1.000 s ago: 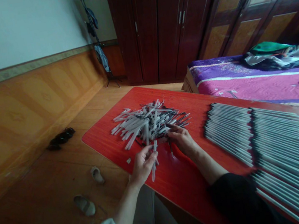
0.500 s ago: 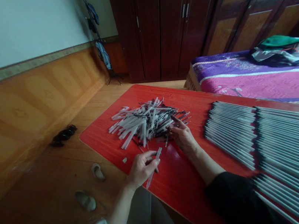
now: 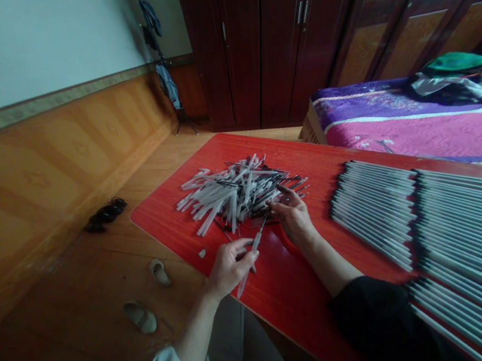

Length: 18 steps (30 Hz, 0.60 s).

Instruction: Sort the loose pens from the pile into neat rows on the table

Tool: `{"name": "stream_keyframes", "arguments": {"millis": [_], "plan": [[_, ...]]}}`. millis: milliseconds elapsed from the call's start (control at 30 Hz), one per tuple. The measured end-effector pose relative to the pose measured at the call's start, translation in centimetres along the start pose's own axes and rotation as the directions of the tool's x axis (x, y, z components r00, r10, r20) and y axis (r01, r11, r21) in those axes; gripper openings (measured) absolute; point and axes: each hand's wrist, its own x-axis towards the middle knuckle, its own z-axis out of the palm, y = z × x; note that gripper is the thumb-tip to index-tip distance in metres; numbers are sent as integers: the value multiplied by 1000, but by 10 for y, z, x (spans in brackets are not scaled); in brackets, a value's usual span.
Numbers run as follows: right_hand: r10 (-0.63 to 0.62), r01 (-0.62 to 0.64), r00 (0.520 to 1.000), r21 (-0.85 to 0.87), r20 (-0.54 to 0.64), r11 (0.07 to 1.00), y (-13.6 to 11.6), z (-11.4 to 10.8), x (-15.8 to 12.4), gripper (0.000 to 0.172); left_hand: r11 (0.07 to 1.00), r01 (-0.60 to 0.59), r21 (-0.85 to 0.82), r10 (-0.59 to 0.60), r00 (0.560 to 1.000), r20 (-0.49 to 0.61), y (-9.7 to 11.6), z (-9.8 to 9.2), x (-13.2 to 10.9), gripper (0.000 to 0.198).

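Observation:
My left hand (image 3: 232, 269) is closed around a translucent plastic tube (image 3: 256, 241), which slants up and to the right over the red table's front edge. My right hand (image 3: 294, 218) pinches a thin dark rod (image 3: 264, 224). The rod's thin tip meets the upper end of the tube; how far it sits inside is too small to make out. Just beyond both hands lies a loose pile of translucent tubes (image 3: 210, 203) mixed with dark thin rods (image 3: 298, 183). Fingers of my right hand overlap the pile's near right edge.
Neat rows of pale sticks with black ends (image 3: 377, 214) cover the right side of the red table (image 3: 169, 215). A small white scrap (image 3: 202, 253) lies near the left edge. Shoes (image 3: 140, 317) are on the floor; a bed (image 3: 396, 127) stands behind.
My right hand's rod has swung from pointing down to slanting toward the tube, and its tip now meets the tube's upper end. My left hand has stayed almost in place.

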Motion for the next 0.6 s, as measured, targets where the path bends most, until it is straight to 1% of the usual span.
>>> {"name": "stream_keyframes", "arguments": {"millis": [233, 333, 400, 500, 600], "plan": [[-30, 31, 999, -21, 24, 999, -7, 6, -6, 53, 999, -22, 37, 23, 999, -40, -1, 1, 2, 30], [-14, 18, 998, -63, 68, 998, -8, 12, -12, 49, 999, -26, 39, 28, 998, -51, 0, 2, 2, 31], [33, -21, 993, -102, 115, 995, -6, 15, -16, 41, 999, -34, 26, 35, 998, -56, 1, 2, 2, 30], [120, -72, 974, -237, 192, 969, 2, 19, -23, 21, 999, -46, -7, 46, 997, -65, 2, 1, 2, 29], [176, -41, 935, -396, 310, 917, 7, 20, -28, 8, 998, -56, -28, 54, 996, -76, 1, 0, 2, 29]]}}
